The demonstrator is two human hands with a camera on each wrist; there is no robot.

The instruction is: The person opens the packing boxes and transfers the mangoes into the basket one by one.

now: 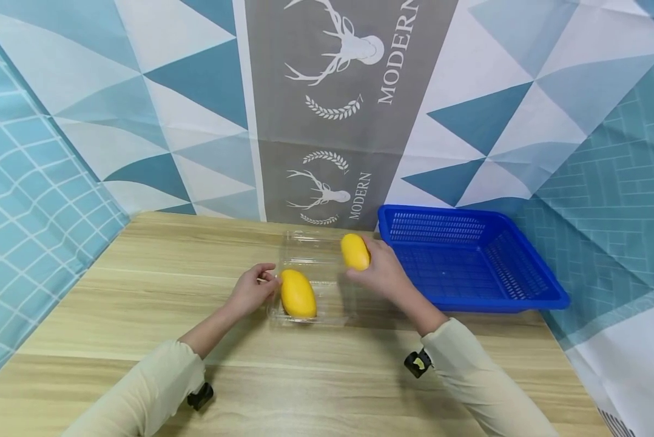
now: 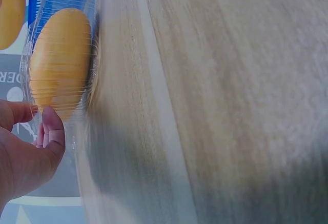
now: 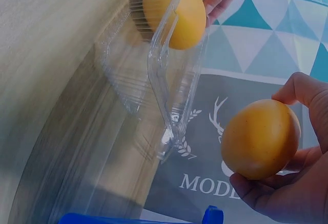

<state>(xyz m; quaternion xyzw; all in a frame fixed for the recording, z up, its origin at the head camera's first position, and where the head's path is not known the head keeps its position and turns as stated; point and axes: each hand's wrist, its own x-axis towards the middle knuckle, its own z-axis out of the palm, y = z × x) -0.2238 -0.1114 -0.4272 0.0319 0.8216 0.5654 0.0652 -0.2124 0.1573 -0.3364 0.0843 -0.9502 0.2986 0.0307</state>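
A clear plastic clamshell box (image 1: pixel 335 297) lies with its lid raised at the middle of the table. One yellow mango (image 1: pixel 298 294) rests in its left half. My left hand (image 1: pixel 252 290) is at the box's left side, thumb and fingertips pinching its edge close to that mango, as the left wrist view shows. With the right hand (image 1: pixel 383 267) I hold a second yellow mango (image 3: pixel 261 139) between thumb and fingers, raised over the right side of the box. Part of this mango is covered by the fingers.
A blue plastic basket (image 1: pixel 447 261) with perforated walls stands at the back right, just beyond my right hand. Behind the wooden table (image 1: pixel 283 388) hangs a patterned cloth (image 1: pixel 327 130) with deer heads and triangles.
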